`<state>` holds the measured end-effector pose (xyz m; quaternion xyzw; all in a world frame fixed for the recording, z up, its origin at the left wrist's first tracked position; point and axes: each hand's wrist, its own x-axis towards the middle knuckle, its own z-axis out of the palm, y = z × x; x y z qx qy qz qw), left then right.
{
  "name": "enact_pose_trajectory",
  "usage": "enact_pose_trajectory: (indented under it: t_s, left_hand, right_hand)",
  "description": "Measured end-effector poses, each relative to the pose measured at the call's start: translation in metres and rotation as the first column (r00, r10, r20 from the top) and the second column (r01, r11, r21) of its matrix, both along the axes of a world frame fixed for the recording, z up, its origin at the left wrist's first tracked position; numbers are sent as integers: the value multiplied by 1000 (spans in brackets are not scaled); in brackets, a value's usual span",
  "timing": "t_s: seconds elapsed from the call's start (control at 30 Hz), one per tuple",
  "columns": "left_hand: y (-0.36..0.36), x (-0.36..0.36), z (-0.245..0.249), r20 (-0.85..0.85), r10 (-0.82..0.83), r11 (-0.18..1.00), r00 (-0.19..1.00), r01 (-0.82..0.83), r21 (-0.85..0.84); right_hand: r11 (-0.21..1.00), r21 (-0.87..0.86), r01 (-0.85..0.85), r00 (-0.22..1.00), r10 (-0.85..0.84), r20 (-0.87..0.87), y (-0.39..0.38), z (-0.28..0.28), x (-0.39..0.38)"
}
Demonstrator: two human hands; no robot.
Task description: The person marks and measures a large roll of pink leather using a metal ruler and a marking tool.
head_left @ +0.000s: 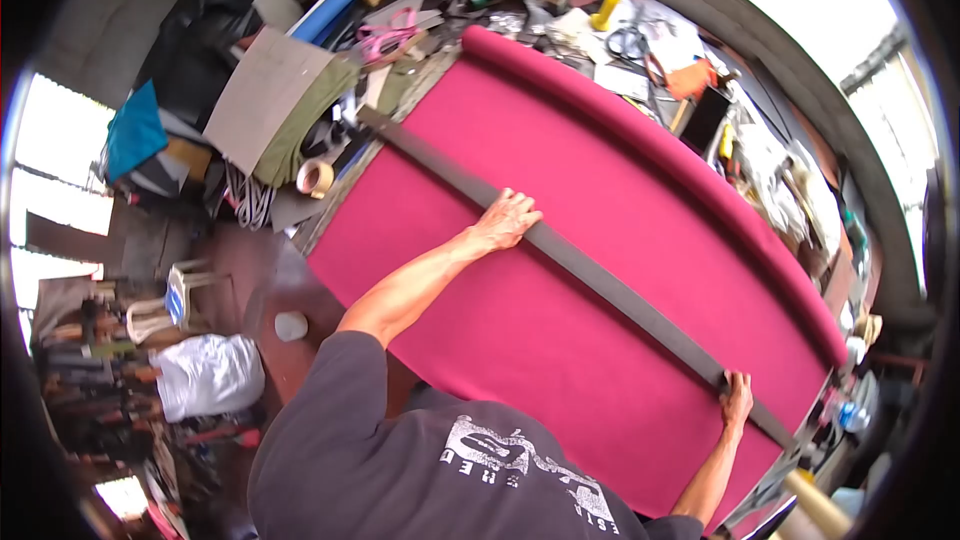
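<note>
A sheet of dark pink material lies spread on the table, its far part wound into a roll. Across the sheet runs a long, flat grey bar, slanting from upper left to lower right. My left hand grips the bar left of its middle, fingers bent over its far edge. Near the bar's lower right end, my right hand is closed on it, fingertips at its edge. The undersides of both hands are hidden.
Scraps, tools and pink-handled scissors crowd the table beyond the roll. Stacked grey and green sheets and a tape roll sit at the left edge. A white chair and a white bag stand at lower left.
</note>
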<state>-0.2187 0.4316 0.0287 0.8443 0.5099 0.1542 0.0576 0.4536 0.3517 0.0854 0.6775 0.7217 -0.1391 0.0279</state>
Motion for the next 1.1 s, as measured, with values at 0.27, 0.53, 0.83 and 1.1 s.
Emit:
enact_pose_trajectory:
  t_s: [0.27,0.53,0.83,1.1]
  left_hand:
    - [-4,1,12,-98,25,992,995,-37,-121]
    - [-21,18,13,-199,137,982,970,-159,-100]
    - [-92,38,1,-128,250,944,960,-271,-188]
    - [-275,2,2,-110,557,815,823,-567,-121]
  right_hand:
    - [1000,-4,8,1000,-8,17,1,3,-8]
    - [995,61,-79,993,73,95,-6,-14,12]
    - [989,51,140,946,-149,289,-41,-63,-6]
    - [932,315,178,981,-192,14,-161,-79,-148]
